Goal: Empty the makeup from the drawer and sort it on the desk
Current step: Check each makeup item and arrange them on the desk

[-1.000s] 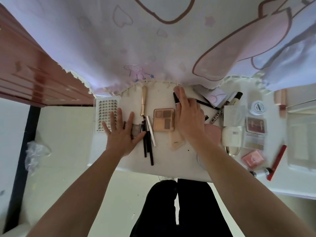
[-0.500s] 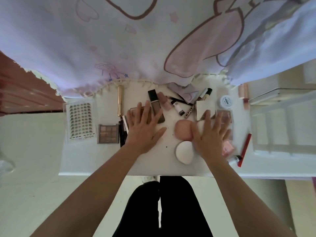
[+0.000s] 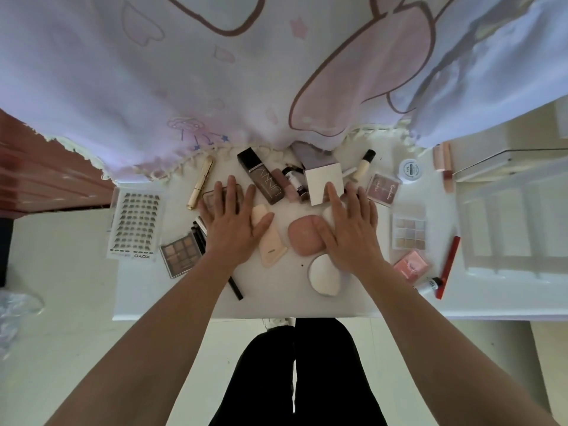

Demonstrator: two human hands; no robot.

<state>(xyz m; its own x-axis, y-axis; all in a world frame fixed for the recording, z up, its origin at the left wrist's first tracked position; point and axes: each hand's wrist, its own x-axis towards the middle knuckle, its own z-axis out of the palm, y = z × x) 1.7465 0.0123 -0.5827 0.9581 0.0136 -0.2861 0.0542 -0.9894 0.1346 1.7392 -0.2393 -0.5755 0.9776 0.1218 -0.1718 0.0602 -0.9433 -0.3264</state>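
Across the desk the makeup lay scattered. Left hand lay flat, fingers splayed over a palette, thumb on a tube; right hand flat too, thumb on the compact, forefinger on a box.

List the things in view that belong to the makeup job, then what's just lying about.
Job: lash sheet, brown eyeshadow palette, gold mascara tube, foundation bottle, pink compact, white puff, red pencil.
Lying about: printed cloth, plastic bag on the floor.

Printed curtain, pale floor
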